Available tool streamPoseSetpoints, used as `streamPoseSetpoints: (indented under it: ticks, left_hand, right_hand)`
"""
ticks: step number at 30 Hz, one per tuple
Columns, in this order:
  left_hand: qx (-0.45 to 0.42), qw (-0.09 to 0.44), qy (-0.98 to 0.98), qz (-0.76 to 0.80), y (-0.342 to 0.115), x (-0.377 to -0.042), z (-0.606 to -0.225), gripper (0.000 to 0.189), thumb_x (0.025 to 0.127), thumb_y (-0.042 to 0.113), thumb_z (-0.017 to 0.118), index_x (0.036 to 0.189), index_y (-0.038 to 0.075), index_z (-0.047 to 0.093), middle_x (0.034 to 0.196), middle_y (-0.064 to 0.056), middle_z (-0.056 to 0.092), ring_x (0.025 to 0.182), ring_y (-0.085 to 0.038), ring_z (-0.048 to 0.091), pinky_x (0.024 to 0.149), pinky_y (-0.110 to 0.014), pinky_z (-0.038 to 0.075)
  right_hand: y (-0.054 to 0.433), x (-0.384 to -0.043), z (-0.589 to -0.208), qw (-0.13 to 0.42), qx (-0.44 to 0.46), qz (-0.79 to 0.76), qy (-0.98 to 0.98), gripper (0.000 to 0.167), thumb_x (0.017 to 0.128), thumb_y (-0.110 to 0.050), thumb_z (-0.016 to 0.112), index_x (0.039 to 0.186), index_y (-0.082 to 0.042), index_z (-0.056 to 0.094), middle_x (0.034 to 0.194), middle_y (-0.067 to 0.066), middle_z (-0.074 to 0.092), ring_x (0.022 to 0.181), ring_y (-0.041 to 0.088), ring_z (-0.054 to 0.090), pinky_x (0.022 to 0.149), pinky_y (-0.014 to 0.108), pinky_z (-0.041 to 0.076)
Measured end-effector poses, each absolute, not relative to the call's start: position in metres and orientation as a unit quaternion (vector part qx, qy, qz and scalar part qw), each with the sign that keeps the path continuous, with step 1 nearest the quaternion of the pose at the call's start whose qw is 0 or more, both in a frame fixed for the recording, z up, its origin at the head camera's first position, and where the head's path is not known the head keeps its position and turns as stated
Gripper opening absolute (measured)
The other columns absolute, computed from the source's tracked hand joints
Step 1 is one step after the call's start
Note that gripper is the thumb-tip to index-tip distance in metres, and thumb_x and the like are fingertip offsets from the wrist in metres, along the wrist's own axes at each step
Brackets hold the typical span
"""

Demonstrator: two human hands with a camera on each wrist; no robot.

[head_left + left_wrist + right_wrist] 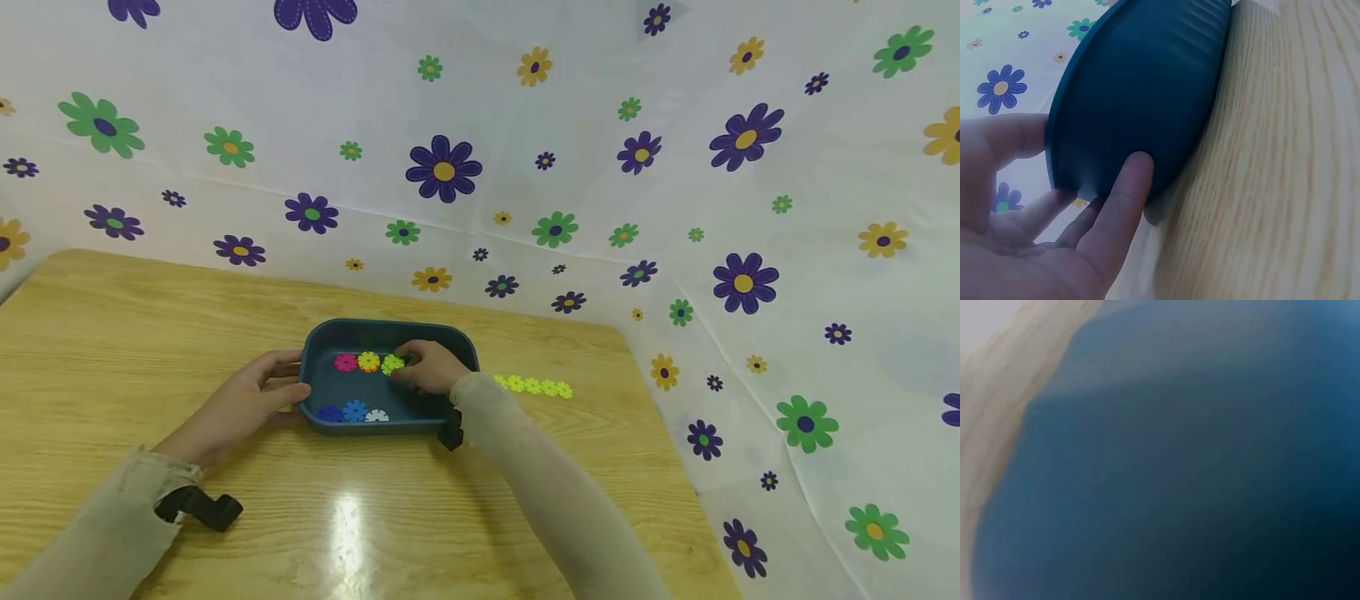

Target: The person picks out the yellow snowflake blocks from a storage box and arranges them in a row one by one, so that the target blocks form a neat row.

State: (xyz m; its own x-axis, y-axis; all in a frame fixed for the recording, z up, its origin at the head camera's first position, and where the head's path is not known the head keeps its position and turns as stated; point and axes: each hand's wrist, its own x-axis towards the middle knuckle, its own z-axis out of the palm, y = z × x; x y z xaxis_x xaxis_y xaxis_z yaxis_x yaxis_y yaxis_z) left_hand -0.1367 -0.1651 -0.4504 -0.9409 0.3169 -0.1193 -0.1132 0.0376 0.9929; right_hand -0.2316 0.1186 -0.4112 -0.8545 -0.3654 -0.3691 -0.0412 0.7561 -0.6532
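A dark teal plastic tray (pixel 390 429) stands on the table, with my left hand (pixel 258 404) holding its left end. In the left wrist view the thumb (pixel 1135 181) lies on the outer wall and a finger reaches the rim. My right hand (pixel 431 367) is inside the tray, finger and thumb pinching a yellow-green snowflake disc (pixel 391 364). Left of that disc lie a yellow disc (pixel 368 361) and a pink disc (pixel 346 362). Along the near wall are a dark blue disc (pixel 330 413), a lighter blue disc (pixel 355 410) and a white disc (pixel 377 416).
Right of the tray, a row of several yellow-green discs (pixel 532 386) lies on the wooden table (pixel 187 333), partly hidden by the right arm. A white flower-print cloth (pixel 487 108) hangs behind and to the right. The right wrist view is blurred, mostly tray wall (pixel 1116 456).
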Motion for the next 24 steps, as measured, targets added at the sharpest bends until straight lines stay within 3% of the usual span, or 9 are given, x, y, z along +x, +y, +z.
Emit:
streamPoseSetpoints:
  ticks: [7,14,20,24]
  left_hand:
    - [0.076,0.158,0.701,0.692,-0.163,-0.137,-0.45,0.075,0.105,0.024,0.064,0.162,0.0,0.021,0.157,-0.032,0.033,0.133,-0.046,0.051,0.094,-0.042,0.061]
    - [0.082,0.157,0.702,0.689,-0.164,-0.137,-0.452,0.076,0.105,0.025,0.064,0.162,0.0,0.02,0.156,-0.033,0.033,0.133,-0.047,0.052,0.093,-0.042,0.061]
    - [0.081,0.158,0.703,0.689,-0.164,-0.138,-0.453,0.076,0.105,0.025,0.063,0.162,-0.001,0.019,0.156,-0.033,0.033,0.133,-0.046,0.052,0.093,-0.042,0.061]
    - [0.078,0.157,0.706,0.686,-0.164,-0.137,-0.451,0.076,0.105,0.025,0.063,0.162,0.0,0.02,0.156,-0.033,0.033,0.134,-0.047,0.05,0.093,-0.042,0.061]
  right_hand:
    - [0.119,-0.23,-0.418,0.226,-0.11,-0.321,0.913,0.017,0.095,-0.023,0.077,0.107,-0.012,0.073,0.09,0.001,0.067,0.072,0.013,0.06,0.062,0.025,0.055]
    - [0.118,-0.233,-0.423,0.238,-0.168,-0.284,0.913,0.042,0.095,-0.028,0.078,0.133,-0.016,0.065,0.09,-0.001,0.066,0.075,0.011,0.056,0.065,0.023,0.047]
    - [0.116,-0.232,-0.423,0.225,-0.191,-0.274,0.915,0.028,0.095,-0.026,0.077,0.12,-0.016,0.069,0.088,-0.002,0.065,0.075,0.01,0.055,0.065,0.022,0.046]
    - [0.116,-0.233,-0.424,0.225,-0.201,-0.262,0.917,0.031,0.095,-0.027,0.078,0.123,-0.017,0.067,0.089,-0.003,0.064,0.075,0.01,0.054,0.065,0.021,0.045]
